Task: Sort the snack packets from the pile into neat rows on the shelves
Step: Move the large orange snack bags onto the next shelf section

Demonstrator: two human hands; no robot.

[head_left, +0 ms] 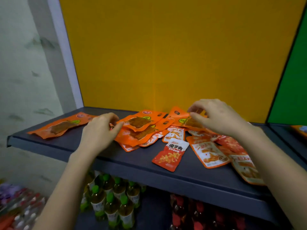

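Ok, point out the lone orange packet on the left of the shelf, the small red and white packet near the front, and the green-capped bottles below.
Lone orange packet (60,126), head view, its clear window.
Red and white packet (170,154), head view, its middle.
Green-capped bottles (110,197), head view, one cap.

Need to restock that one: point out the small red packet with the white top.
In the head view the small red packet lies alone near the shelf's front edge, centre-right, just before the pile.
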